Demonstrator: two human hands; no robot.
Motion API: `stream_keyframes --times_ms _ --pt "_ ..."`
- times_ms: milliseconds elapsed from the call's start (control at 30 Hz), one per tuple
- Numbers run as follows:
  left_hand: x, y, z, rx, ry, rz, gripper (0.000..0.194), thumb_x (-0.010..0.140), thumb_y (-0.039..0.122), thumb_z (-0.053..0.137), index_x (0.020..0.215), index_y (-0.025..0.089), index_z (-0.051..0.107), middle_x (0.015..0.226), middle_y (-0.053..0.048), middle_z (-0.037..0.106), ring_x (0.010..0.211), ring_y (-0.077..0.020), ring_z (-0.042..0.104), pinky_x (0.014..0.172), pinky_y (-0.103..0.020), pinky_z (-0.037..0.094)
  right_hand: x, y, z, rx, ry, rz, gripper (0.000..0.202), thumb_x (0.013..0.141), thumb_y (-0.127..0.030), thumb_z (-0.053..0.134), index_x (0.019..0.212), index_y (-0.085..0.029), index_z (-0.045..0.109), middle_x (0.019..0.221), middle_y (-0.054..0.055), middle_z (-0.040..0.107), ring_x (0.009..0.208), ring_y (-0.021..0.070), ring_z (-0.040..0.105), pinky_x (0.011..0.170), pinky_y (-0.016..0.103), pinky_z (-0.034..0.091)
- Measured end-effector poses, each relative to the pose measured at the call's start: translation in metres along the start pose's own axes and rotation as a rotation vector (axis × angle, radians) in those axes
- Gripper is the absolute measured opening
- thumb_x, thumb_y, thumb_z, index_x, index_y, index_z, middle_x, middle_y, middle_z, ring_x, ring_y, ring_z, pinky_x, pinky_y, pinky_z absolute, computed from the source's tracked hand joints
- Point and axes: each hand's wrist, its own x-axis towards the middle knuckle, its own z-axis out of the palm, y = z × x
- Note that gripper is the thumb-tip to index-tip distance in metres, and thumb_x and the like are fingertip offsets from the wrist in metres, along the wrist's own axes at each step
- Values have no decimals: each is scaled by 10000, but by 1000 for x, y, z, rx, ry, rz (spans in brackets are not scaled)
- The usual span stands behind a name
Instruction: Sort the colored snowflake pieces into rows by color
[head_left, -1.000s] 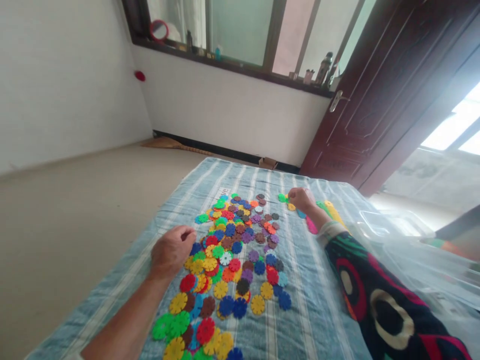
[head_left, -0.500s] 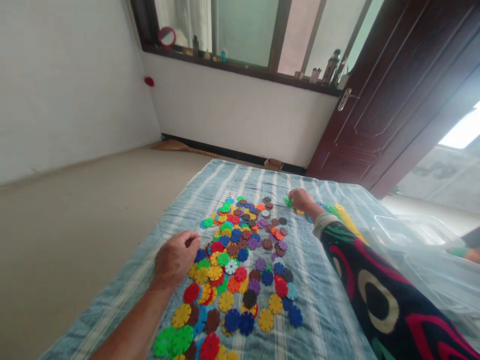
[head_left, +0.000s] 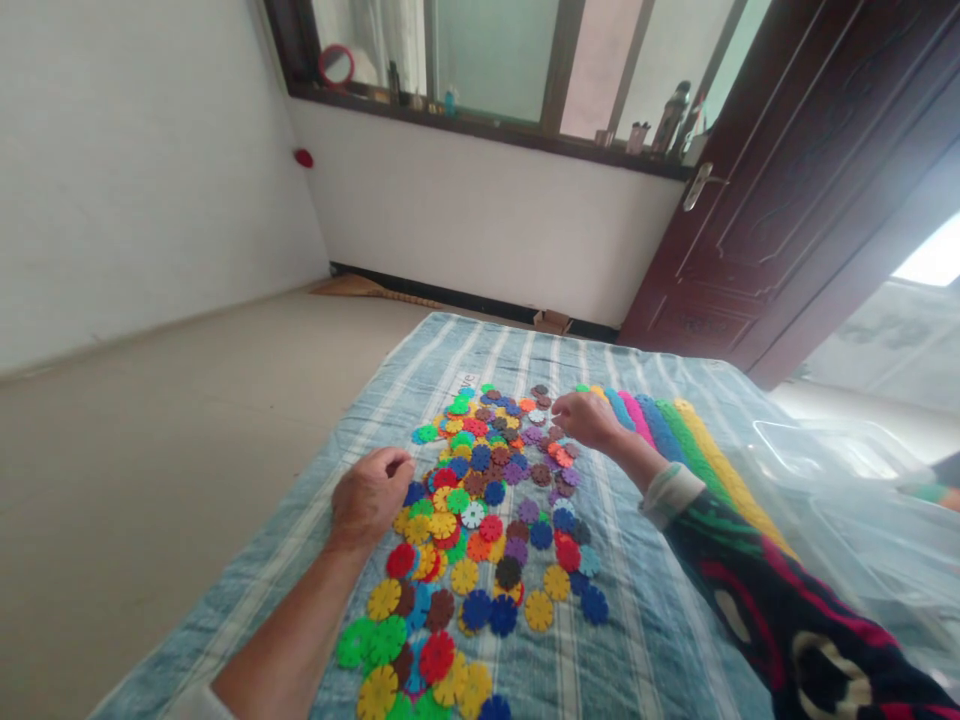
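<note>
Many flat, notched plastic discs (head_left: 481,458) in several colours lie in a loose, overlapping pile on a striped cloth. At the pile's left edge rests my left hand (head_left: 369,503), its fingers curled in and no disc visible in them. My right hand (head_left: 589,418) hovers at the far right edge of the pile, fingers bent down and slightly parted, close to a few brown and purple discs. Beyond that hand, rows of linked discs lie side by side, among them a yellow row (head_left: 731,475), a green row (head_left: 697,455) and a pink row (head_left: 637,417). A single green disc (head_left: 583,388) lies at their left end.
Clear plastic boxes (head_left: 817,455) stand to the right of the rows. The blue striped cloth (head_left: 300,570) covers the raised surface. Past it are a broom (head_left: 360,287) on the floor, a small cardboard box (head_left: 553,321) and a dark red door (head_left: 720,200).
My right hand has let go of a green disc beside the rows and moved left to the pile, uncovering the rows' far ends. My left hand stays by the pile.
</note>
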Motion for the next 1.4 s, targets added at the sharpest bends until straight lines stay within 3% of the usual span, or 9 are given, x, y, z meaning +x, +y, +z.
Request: stream_keyframes --times_ms 233,367,533,667,867,1067,1200,1300,1400 --pt "-3 4 -3 3 -3 9 228 758 324 469 723 223 670 791 -16 720 733 -179 642 621 -243 439 -55 -59 9 209 -9 -272 167 815 -183 572 850 -227 729 851 19 699 808 157 614 676 234 374" --pt "-3 2 -2 -22 -4 38 225 763 321 473 730 218 670 790 -18 722 744 -172 638 636 -237 447 -68 -84 20 257 18 -347 167 857 -228 578 917 -255 731 913 23 686 842 156 613 688 234 384" --pt "-5 1 3 -164 -9 125 242 773 370 497 701 201 655 768 -23 704 751 -168 635 718 -248 487 -75 -104 28 142 38 -378 219 918 -284 504 945 -287 721 878 30 633 839 153 577 675 232 375" --pt "-11 9 3 -321 -16 338 210 756 374 572 700 193 663 939 -60 697 947 -197 624 860 -290 494 -77 -108 36 40 74 -392 218 906 -236 495 940 -267 709 855 41 600 840 167 542 655 242 367" --pt "-18 15 5 -287 -134 537 151 694 322 700 787 205 723 1169 -88 631 1114 -246 554 1002 -391 436 -78 -109 46 65 57 -399 140 844 -302 605 911 -247 715 959 59 590 973 205 516 760 282 416" --pt "-17 8 17 -200 -191 583 182 609 288 764 773 214 736 1272 -85 571 1174 -290 503 1033 -432 405 -87 -109 46 127 46 -394 157 791 -280 670 939 -247 712 1061 57 591 1018 216 511 836 325 415" --pt "-17 11 14 -195 -230 599 143 637 281 750 763 213 748 1271 -95 568 1192 -299 499 1048 -432 388 -91 -107 43 190 22 -389 222 749 -279 714 969 -250 716 1116 46 601 1025 218 518 857 338 406" --pt "-18 14 10 -211 -246 593 118 652 260 735 758 208 748 1258 -99 580 1196 -290 505 1057 -421 382 -87 -107 43 204 36 -344 153 842 -319 622 911 -239 734 1085 46 625 1008 212 529 836 332 402" --pt "-18 15 9 -251 -233 562 76 683 257 702 730 205 733 1222 -92 609 1175 -265 527 1045 -403 399 -83 -110 45 151 47 -299 234 907 -313 530 836 -235 739 1051 51 634 982 205 537 803 323 396"
